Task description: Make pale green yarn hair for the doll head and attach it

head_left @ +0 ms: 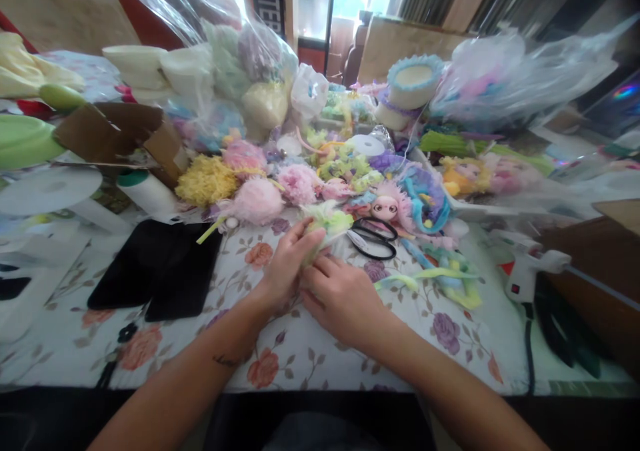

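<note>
Near the middle of the table, my left hand (290, 257) is closed around a small pale green and white fluffy piece (330, 223), its thumb and fingers pressed on it. My right hand (343, 294) touches the left one from below and to the right, its fingers curled at the lower end of the piece; what its fingertips pinch is hidden. Black-handled scissors (375, 237) lie just right of the fluffy piece. Beyond them rests a pink-haired doll head (386, 207).
Pink pompoms (255, 201) and a yellow one (207, 181) lie behind my hands. Dark flat devices (183, 271) are at left. Green and yellow ribbons (430, 275) lie at right, with a white glue gun (525, 271) and its cord beyond. Plastic bags stand at the back.
</note>
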Tool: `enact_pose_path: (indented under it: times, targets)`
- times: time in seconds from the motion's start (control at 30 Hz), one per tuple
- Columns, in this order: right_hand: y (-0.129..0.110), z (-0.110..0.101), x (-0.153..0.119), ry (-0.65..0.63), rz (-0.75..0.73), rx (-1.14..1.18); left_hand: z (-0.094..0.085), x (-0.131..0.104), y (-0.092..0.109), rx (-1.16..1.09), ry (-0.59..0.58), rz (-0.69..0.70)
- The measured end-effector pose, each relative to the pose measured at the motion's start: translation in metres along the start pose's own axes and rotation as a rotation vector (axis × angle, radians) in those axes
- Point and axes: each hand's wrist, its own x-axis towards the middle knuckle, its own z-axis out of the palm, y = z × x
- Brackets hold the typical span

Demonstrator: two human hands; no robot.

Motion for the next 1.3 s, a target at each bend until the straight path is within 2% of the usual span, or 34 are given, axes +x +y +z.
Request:
enact_pose_path:
  times: [0.13, 0.23, 0.4, 0.63, 0.7, 0.87, 1.0, 1.17, 1.3]
  targets:
    - [0.012, -0.015, -0.008, 0.252, 0.111, 0.246, -0.005, 0.0, -0.003, 0.06, -0.027, -0.022]
    - [0.029, -0.02, -0.015, 0.407, 0.271, 0.311, -0.006, 0.001, -0.006, 0.112, -0.005, -0.014]
    - [0.058, -0.01, -0.028, 0.484, 0.53, 0.377, -0.003, 0.0, -0.008, 0.139, 0.001, -0.062]
    - [0.085, -0.014, -0.038, 0.54, 0.644, 0.29, 0.004, 0.001, 0.0, -0.037, 0.029, -0.102]
    - [0.095, -0.016, -0.038, 0.507, 0.627, 0.226, 0.003, 0.002, 0.002, -0.059, 0.025, -0.097]
    - [0.12, -0.014, -0.03, 0.158, 0.462, 0.051, -0.001, 0.003, 0.003, -0.058, -0.037, -0.076]
    - [0.129, -0.009, -0.016, -0.017, 0.401, 0.023, -0.003, 0.004, 0.001, -0.057, -0.057, -0.063]
    - [0.125, -0.008, -0.004, -0.117, 0.413, -0.042, -0.007, 0.007, -0.001, -0.036, -0.043, -0.03]
    - [0.116, -0.022, -0.01, -0.13, 0.448, -0.074, -0.01, 0.011, -0.001, -0.025, 0.015, -0.02]
